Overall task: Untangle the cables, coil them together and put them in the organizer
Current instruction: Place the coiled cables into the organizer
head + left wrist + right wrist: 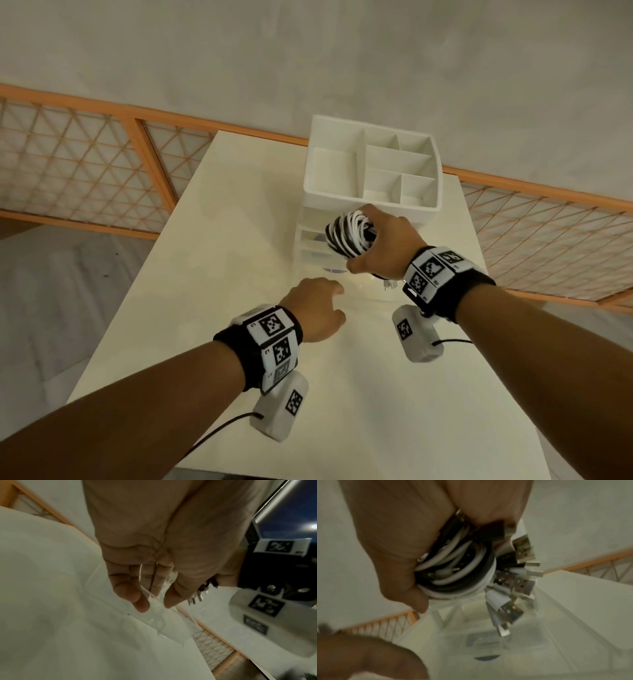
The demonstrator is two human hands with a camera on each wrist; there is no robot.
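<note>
My right hand (383,246) grips a coil of black and white cables (346,236) in front of the white organizer (359,205), just above its clear drawers. The coil (458,572) fills my right hand (412,566), and several USB plugs (522,550) hang out of it. Below the coil a clear drawer (363,287) stands pulled out towards me. My left hand (318,305) is at the drawer's front. In the left wrist view that hand (154,600) pinches the drawer's clear edge (154,620) between thumb and fingers.
The organizer stands at the far end of a white table (222,240), its open top compartments holding nothing. An orange lattice railing (85,164) runs behind and to both sides. Bare tabletop lies between my forearms and to the left.
</note>
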